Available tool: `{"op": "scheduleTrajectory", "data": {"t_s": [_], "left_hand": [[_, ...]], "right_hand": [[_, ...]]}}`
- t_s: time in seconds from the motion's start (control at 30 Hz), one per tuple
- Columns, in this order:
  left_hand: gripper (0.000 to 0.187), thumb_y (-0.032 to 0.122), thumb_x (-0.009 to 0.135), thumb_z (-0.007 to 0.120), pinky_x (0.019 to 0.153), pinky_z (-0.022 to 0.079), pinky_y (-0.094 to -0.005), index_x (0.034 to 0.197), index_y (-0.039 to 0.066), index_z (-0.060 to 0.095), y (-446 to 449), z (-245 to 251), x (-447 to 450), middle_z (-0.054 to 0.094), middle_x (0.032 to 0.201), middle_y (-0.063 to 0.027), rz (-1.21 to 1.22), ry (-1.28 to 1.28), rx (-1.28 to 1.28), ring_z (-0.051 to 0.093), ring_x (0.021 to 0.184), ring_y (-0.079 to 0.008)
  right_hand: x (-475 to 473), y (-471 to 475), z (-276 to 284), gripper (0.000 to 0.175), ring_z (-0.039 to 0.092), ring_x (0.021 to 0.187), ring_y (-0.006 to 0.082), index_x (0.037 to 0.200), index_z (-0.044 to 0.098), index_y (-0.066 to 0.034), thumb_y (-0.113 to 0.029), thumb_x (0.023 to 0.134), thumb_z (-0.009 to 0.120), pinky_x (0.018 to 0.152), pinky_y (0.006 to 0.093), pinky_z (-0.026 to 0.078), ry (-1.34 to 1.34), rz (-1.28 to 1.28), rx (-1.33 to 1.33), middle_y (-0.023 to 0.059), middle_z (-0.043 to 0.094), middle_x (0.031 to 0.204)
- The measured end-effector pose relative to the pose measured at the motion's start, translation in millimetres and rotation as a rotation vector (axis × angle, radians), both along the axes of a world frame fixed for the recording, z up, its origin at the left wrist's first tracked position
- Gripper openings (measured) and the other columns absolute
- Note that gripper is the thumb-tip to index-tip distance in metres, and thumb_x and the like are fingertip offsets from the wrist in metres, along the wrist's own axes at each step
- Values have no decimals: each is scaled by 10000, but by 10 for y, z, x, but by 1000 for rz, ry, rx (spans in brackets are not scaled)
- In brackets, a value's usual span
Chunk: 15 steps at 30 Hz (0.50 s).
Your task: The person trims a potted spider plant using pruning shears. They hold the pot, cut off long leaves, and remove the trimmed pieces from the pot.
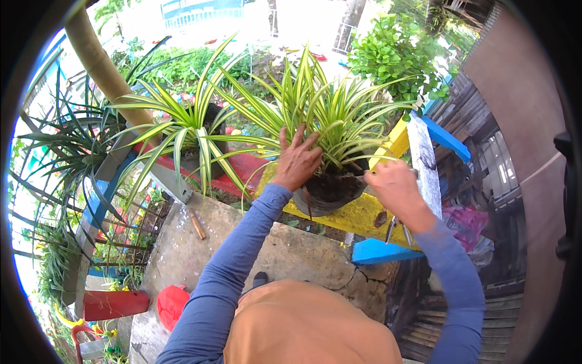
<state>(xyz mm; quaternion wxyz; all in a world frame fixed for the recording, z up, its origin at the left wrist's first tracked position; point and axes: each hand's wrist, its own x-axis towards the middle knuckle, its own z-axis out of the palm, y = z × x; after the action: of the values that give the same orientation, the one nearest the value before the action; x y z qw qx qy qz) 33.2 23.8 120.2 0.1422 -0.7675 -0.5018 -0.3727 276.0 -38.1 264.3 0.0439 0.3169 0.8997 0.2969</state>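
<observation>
A potted plant with long green-and-yellow striped leaves (313, 100) stands on a yellow ledge (368, 214). Its dark round pot (325, 200) holds dark soil. My left hand (298, 159) presses in among the lower leaves at the plant's base, fingers spread. At the pot's right rim, my right hand (395, 189) is closed around a small tool, whose thin end reaches over the soil; its kind is mostly hidden by the fingers. Below that hand, a pair of metal-bladed shears or pliers (391, 230) lies on the ledge, partly covered by my wrist, beside a dry brown leaf (381, 219).
Another striped plant in a dark pot (198, 164) stands left on a red ledge (245, 168). A whitewashed post (423, 159) and blue beam (386, 251) edge the right side. A wooden stick (198, 225) and a red object (173, 307) lie on the concrete floor (191, 259).
</observation>
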Motion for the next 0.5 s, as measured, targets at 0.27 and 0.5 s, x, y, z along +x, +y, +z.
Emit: {"op": "scheduleTrajectory", "data": {"t_s": [0.27,0.5], "left_hand": [[87,281,888,654,1120,123,-712,909,202,682,4,-1,-7,561,1354,-11,-3,40,-48,343,1416,-367],[92,285,886,654,1123,128,-706,900,196,675,15,-18,-18,563,1348,-13,-3,37,-20,353,1405,-373]], "right_hand": [[199,-312,-232,293,631,716,218,1097,718,-137,-147,818,628,612,354,483,-112,60,60,49,603,757],[97,-116,99,237,662,681,230,1025,720,-127,-126,805,633,579,370,509,16,19,-32,45,610,715]]}}
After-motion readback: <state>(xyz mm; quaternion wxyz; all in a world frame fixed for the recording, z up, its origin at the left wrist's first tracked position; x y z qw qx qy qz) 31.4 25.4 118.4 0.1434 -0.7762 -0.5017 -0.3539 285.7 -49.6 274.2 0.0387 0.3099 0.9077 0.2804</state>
